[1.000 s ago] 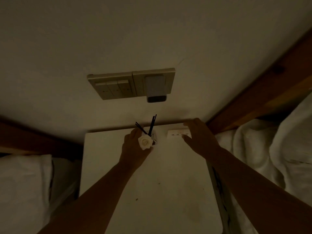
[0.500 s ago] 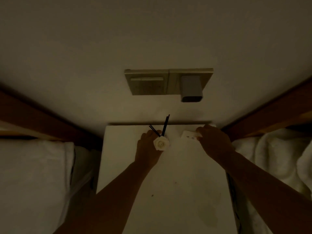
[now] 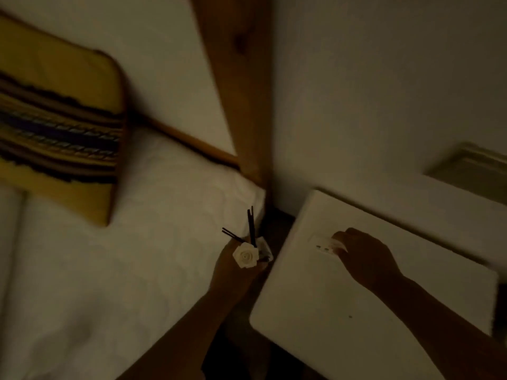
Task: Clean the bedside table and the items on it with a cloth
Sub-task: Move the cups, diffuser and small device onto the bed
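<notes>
Off the surface (image 3: pixel 356 311) now, left hand (image 3: pixel 236 272) gripping diffuser (image 3: pixel 251 252) over bed (image 3: pixel 123 270); right hand (image 3: pixel 365 256) pinching card (image 3: pixel 325 245), ctr clearing for wipe.

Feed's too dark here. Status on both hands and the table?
Left hand grips the reed diffuser, held beside the bed. Right hand on small white card. Bedside table otherwise bare; no cloth seen.

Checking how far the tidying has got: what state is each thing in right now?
Reed diffuser: lifted off the table, held in the left hand by the bed edge.
Small card: flat on the table, right hand fingers on it.
Bedside table: otherwise bare top.
Striped cushion: on the bed.
</notes>
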Available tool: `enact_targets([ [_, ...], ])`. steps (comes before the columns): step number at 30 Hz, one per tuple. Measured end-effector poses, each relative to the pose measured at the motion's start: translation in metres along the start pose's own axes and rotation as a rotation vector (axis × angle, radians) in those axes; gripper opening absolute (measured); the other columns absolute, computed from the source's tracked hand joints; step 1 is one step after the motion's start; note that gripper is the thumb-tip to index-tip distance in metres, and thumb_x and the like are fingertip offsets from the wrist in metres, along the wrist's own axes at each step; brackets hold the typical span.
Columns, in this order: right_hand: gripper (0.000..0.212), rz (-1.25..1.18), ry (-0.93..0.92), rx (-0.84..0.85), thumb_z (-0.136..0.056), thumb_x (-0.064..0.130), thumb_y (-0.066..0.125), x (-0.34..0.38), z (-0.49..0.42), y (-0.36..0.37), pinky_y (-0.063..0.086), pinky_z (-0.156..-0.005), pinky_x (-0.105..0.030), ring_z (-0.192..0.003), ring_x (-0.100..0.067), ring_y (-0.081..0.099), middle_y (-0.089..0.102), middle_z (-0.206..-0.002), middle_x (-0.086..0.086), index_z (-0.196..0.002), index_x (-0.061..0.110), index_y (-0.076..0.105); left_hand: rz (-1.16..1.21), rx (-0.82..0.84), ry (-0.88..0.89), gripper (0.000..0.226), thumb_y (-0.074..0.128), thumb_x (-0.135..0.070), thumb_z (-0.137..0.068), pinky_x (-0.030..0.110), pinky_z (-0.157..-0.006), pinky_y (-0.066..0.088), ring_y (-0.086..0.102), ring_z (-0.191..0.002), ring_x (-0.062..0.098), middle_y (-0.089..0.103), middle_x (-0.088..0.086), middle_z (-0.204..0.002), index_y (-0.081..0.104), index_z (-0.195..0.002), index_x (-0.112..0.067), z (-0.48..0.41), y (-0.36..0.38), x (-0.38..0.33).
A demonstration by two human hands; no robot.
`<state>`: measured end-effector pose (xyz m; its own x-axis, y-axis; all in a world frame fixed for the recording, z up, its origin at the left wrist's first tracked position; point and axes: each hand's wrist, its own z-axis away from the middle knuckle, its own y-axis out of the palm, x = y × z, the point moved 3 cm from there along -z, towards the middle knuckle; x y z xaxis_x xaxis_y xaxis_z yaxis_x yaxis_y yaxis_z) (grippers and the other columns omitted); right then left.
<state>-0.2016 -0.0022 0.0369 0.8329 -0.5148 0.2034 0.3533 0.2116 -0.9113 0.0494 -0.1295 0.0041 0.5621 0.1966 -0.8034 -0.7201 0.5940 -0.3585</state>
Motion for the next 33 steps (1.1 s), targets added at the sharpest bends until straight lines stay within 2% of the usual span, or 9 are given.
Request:
enact_targets([
  [5, 0.030, -0.022, -0.185, 0.067, -0.096, 0.030, 0.051, 0.113, -0.043, 0.014, 0.051, -0.083, -0.031, -0.108, -0.021, 0.060, 0.061, -0.117, -0.001, -0.124, 0.022, 0.058, -0.102, -0.178, -0.042, 0.044, 0.086, -0.031, -0.069, 0.009, -0.076, 0.045, 0.062, -0.094, 0.000, 0.064, -0.020, -0.097, 0.056, -0.096, -0.047, 0.013, -0.098, 0.053],
  [7, 0.029, -0.007, -0.288, 0.110, -0.095, 0.027, 0.053, 0.170, -0.059, 0.024, 0.051, -0.085, -0.033, -0.108, -0.023, 0.061, 0.063, -0.117, -0.004, -0.123, 0.019, 0.060, -0.115, -0.258, -0.075, 0.044, 0.085, -0.027, -0.070, 0.007, -0.075, 0.043, 0.061, -0.095, 0.005, 0.062, -0.016, -0.099, 0.056, -0.100, -0.040, 0.025, -0.139, 0.078],
  [11, 0.019, 0.043, -0.472, 0.165, -0.097, 0.024, 0.051, 0.261, -0.077, 0.037, 0.053, -0.083, -0.036, -0.096, -0.022, 0.061, 0.061, -0.103, -0.005, -0.109, 0.016, 0.063, -0.078, -0.418, -0.129, 0.042, 0.085, -0.023, -0.071, 0.025, -0.081, 0.052, 0.063, -0.097, 0.015, 0.065, 0.000, -0.106, 0.056, -0.100, -0.032, 0.040, -0.189, 0.105],
  [16, 0.017, 0.127, -0.644, 0.164, -0.094, 0.020, 0.050, 0.360, -0.096, 0.054, 0.054, -0.074, -0.038, -0.090, -0.020, 0.057, 0.058, -0.097, -0.002, -0.104, 0.020, 0.064, 0.074, -0.602, -0.147, 0.054, 0.085, -0.015, -0.070, 0.046, -0.086, 0.056, 0.065, -0.099, 0.024, 0.066, 0.008, -0.108, 0.051, -0.088, -0.053, 0.043, -0.237, 0.136],
  [19, 0.018, 0.149, -0.744, 0.168, -0.093, 0.021, 0.052, 0.410, -0.106, 0.065, 0.053, -0.075, -0.038, -0.095, -0.021, 0.055, 0.058, -0.101, -0.003, -0.107, 0.023, 0.063, 0.159, -0.718, -0.163, 0.072, 0.083, -0.012, -0.072, 0.050, -0.086, 0.056, 0.064, -0.101, 0.027, 0.065, 0.009, -0.111, 0.047, -0.094, -0.071, 0.037, -0.254, 0.157],
  [24, 0.020, 0.168, -0.891, 0.182, -0.092, 0.015, 0.054, 0.457, -0.121, 0.085, 0.050, -0.076, -0.034, -0.095, -0.022, 0.053, 0.058, -0.103, -0.004, -0.108, 0.020, 0.065, 0.246, -0.767, -0.254, 0.055, 0.077, -0.013, -0.077, 0.034, -0.102, 0.041, 0.052, -0.120, 0.033, 0.054, 0.013, -0.130, 0.044, -0.107, -0.045, 0.028, -0.253, 0.192],
  [26, 0.020, 0.185, -0.905, 0.186, -0.091, 0.013, 0.053, 0.462, -0.126, 0.092, 0.049, -0.076, -0.033, -0.096, -0.022, 0.052, 0.058, -0.103, -0.004, -0.106, 0.019, 0.066, 0.251, -0.799, -0.174, 0.048, 0.077, -0.009, -0.077, 0.044, -0.101, 0.047, 0.058, -0.110, 0.033, 0.061, 0.010, -0.118, 0.051, -0.106, -0.036, 0.021, -0.251, 0.196],
  [28, 0.022, 0.198, -0.913, 0.192, -0.092, 0.012, 0.052, 0.464, -0.131, 0.100, 0.049, -0.078, -0.033, -0.098, -0.022, 0.051, 0.058, -0.106, -0.005, -0.108, 0.018, 0.065, 0.272, -0.832, -0.141, 0.044, 0.077, -0.008, -0.077, 0.052, -0.093, 0.050, 0.061, -0.103, 0.029, 0.064, 0.003, -0.109, 0.057, -0.105, -0.036, 0.020, -0.250, 0.202],
  [33, 0.023, 0.174, -0.908, 0.167, -0.090, 0.009, 0.055, 0.462, -0.135, 0.107, 0.053, -0.080, -0.037, -0.099, -0.022, 0.052, 0.059, -0.107, -0.005, -0.109, 0.016, 0.065, 0.253, -0.818, -0.172, 0.052, 0.077, -0.009, -0.075, 0.045, -0.099, 0.049, 0.060, -0.110, 0.030, 0.062, -0.005, -0.116, 0.053, -0.109, -0.040, 0.020, -0.250, 0.206],
])
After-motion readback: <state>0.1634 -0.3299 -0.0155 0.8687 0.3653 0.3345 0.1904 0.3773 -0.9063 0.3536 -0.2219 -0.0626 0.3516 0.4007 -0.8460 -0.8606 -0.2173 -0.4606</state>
